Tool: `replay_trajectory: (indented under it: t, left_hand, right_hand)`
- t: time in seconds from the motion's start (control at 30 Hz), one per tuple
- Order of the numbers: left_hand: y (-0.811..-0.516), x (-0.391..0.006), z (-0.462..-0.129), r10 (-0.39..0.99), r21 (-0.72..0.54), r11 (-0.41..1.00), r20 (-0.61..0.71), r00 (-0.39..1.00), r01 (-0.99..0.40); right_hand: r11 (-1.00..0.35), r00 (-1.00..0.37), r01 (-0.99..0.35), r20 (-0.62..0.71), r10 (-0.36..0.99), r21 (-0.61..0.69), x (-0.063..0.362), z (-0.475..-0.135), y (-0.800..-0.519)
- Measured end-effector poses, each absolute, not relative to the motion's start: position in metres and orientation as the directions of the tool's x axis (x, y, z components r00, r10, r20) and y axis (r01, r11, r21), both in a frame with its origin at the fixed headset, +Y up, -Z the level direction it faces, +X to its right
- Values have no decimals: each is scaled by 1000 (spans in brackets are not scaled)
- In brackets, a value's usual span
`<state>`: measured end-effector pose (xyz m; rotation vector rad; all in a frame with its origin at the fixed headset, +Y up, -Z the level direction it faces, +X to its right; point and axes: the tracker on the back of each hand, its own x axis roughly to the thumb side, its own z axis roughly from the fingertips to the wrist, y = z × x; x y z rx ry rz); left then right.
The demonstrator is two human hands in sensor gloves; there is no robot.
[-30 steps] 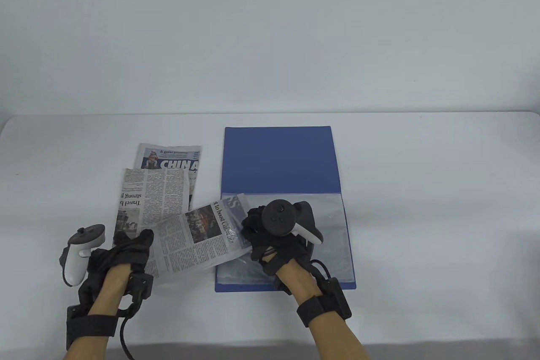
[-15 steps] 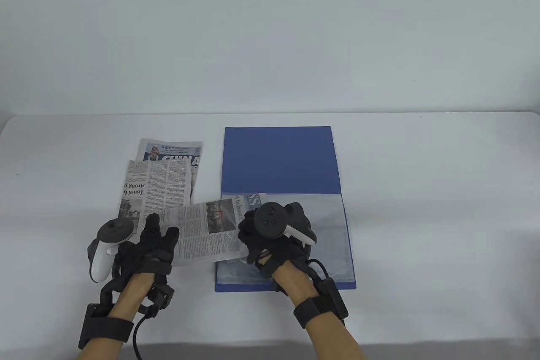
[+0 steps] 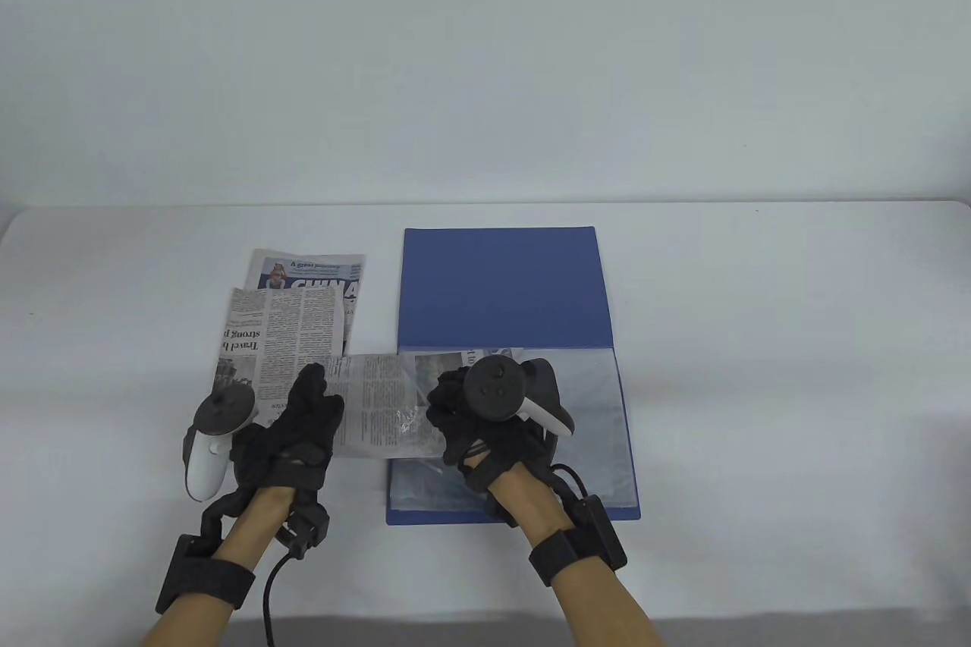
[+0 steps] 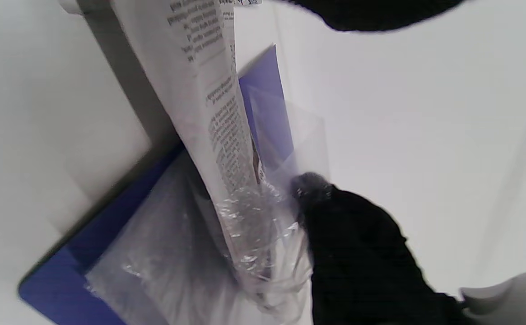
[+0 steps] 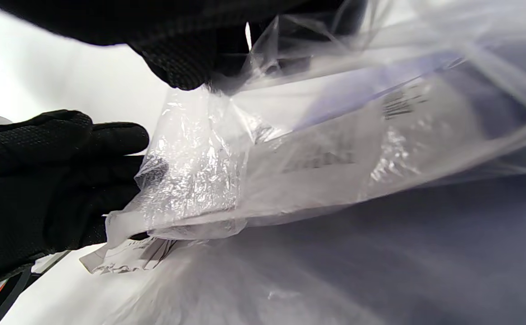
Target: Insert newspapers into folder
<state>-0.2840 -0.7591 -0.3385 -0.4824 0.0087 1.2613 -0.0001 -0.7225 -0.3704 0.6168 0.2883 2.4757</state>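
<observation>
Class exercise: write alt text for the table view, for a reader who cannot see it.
Two gloved hands slide a newspaper sheet sideways into the clear plastic sleeve of an open blue folder: left hand pushes, right hand holds the sleeve's opening. Two more newspapers lie left of the folder.
</observation>
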Motion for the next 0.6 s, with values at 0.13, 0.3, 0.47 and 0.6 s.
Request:
replay_trajectory:
  t: [0.13, 0.3, 0.47, 0.6]
  left_hand:
    - [-753, -260, -343, 882, -396, 323, -203, 425, -860]
    - [-751, -226, -348, 863, -499, 383, -108, 494, -777]
    - [-764, -217, -350, 904, -597, 255, -133, 407, -761]
    - [-755, -230, -346, 858, -532, 362, -132, 497, -765]
  right_hand:
    - [-815, -733, -480, 361, 576, 324, 0, -371, -722]
    - [-814, -732, -485, 362, 578, 318, -1, -371, -722]
    - [-809, -728, -492, 358, 585, 321, 1, -372, -724]
    - [-798, -717, -517, 353, 601, 308, 4, -373, -721]
